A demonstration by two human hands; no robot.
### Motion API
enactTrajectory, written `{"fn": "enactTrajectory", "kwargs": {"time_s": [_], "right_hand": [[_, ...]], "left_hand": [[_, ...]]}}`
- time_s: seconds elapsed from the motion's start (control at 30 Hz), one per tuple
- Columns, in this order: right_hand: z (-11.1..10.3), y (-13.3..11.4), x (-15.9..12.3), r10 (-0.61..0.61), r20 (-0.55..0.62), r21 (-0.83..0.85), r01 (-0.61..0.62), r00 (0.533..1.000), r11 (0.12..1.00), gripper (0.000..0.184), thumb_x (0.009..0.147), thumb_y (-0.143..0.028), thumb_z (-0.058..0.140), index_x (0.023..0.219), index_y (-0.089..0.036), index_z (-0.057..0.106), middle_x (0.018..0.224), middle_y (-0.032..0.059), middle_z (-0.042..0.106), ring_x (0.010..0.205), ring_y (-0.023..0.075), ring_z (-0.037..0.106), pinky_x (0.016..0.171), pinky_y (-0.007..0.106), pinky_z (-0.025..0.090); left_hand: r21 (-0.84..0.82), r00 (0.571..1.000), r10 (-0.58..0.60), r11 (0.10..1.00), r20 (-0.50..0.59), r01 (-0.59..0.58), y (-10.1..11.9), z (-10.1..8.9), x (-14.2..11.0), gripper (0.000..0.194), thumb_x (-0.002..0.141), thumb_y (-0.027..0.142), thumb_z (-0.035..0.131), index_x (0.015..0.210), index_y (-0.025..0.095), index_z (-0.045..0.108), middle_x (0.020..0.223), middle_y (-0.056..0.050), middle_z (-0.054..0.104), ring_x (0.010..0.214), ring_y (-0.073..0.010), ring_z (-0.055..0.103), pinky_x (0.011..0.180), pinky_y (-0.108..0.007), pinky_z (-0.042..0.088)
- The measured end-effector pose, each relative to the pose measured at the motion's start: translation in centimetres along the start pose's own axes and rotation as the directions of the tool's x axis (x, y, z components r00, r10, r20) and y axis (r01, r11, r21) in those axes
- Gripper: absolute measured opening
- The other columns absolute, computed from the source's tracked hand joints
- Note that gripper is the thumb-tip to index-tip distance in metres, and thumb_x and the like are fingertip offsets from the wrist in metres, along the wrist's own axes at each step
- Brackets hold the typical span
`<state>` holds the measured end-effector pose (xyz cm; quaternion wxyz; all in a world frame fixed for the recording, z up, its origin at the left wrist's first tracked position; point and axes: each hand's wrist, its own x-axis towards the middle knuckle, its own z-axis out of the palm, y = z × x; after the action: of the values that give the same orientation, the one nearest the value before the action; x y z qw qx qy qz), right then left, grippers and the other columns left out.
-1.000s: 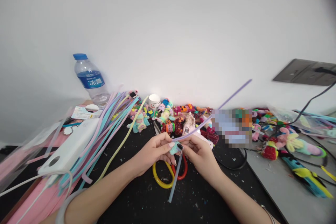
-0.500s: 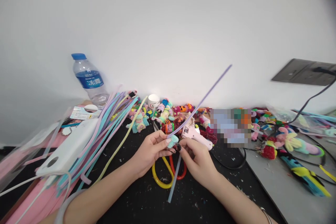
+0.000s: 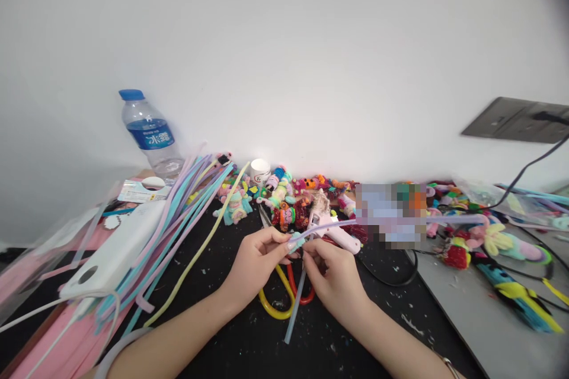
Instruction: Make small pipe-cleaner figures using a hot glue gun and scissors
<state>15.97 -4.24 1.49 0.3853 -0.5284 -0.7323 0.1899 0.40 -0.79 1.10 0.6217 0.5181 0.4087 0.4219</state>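
Observation:
My left hand (image 3: 255,260) pinches a small mint-green coil of pipe cleaner (image 3: 297,242) together with one end of a long purple pipe cleaner (image 3: 331,225). The purple strand stretches far to the right, almost level. Close against the coil, my right hand (image 3: 335,269) has thumb and fingertips pressed together; what they grip is mostly hidden. Scissors (image 3: 274,308) with yellow and red handles lie under my hands. A pale pink glue gun (image 3: 340,235) rests just beyond, and a translucent glue stick (image 3: 294,314) slants toward me between my wrists.
Pipe cleaners (image 3: 178,213) in pastel colours lie at left beside a white power bank-like block (image 3: 118,249) with a cable. Behind stand a water bottle (image 3: 151,136) and a white paper cup (image 3: 260,172). Several fuzzy figures (image 3: 284,195) line the wall. A black cord (image 3: 395,284) curves at right.
The purple pipe cleaner has swung down from a steep upward slant to nearly level, pointing right. The mint coil has turned and dipped slightly between my fingers.

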Motion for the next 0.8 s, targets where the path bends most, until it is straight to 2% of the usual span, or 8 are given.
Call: {"fn": "enactTrajectory", "kwargs": {"time_s": [0.17,0.33,0.43,0.6,0.8], "right_hand": [[-0.1,-0.4,0.1,0.097,-0.011,0.117,-0.095,0.995,0.989,0.011,0.076,-0.013,0.049,0.067,-0.019,0.051,0.053,-0.0039,0.045,0.045,0.0098,0.04,0.043,0.021,0.033],[-0.3,-0.3,0.4,0.178,0.026,0.272,-0.179,0.984,0.946,0.006,0.074,-0.014,0.052,0.071,-0.018,0.054,0.056,-0.0034,0.046,0.049,0.0102,0.042,0.045,0.021,0.035],[-0.5,-0.1,0.7,0.148,0.013,0.372,-0.142,0.989,0.917,0.005,0.075,-0.015,0.052,0.073,-0.019,0.055,0.064,-0.0013,0.049,0.056,0.012,0.047,0.05,0.022,0.04],[-0.7,0.1,1.1,0.065,-0.035,0.487,-0.04,0.997,0.873,0.009,0.075,-0.012,0.053,0.076,-0.02,0.058,0.091,0.0053,0.051,0.084,0.0171,0.053,0.061,0.024,0.047],[-0.7,-0.1,1.1,0.028,0.002,0.556,-0.025,1.0,0.831,0.011,0.077,-0.011,0.053,0.079,-0.02,0.059,0.09,0.0051,0.052,0.086,0.0171,0.054,0.065,0.025,0.047]], "left_hand": [[-0.114,0.992,-0.118,0.986,0.055,0.123,0.0,-0.3,0.2,0.019,0.074,0.031,0.068,0.076,0.015,0.06,0.071,0.0,0.069,0.065,-0.0127,0.066,0.06,-0.021,0.052],[-0.297,0.973,-0.147,0.935,0.177,0.195,0.2,-1.0,0.7,0.018,0.075,0.027,0.068,0.075,0.014,0.056,0.07,0.0,0.067,0.065,-0.0096,0.066,0.058,-0.015,0.05],[-0.372,0.958,-0.156,0.897,0.239,0.239,0.2,-1.3,0.8,0.016,0.076,0.024,0.067,0.074,0.014,0.054,0.072,0.0,0.068,0.064,-0.0086,0.066,0.059,-0.014,0.051],[-0.411,0.946,-0.174,0.868,0.273,0.278,0.2,-1.5,0.8,0.013,0.08,0.024,0.063,0.077,0.015,0.054,0.075,-0.002,0.068,0.066,-0.0085,0.066,0.059,-0.014,0.051],[-0.429,0.94,-0.172,0.855,0.295,0.291,0.3,-1.5,0.9,0.013,0.079,0.023,0.064,0.078,0.014,0.056,0.074,-0.002,0.066,0.065,-0.0086,0.064,0.06,-0.016,0.051]]}}
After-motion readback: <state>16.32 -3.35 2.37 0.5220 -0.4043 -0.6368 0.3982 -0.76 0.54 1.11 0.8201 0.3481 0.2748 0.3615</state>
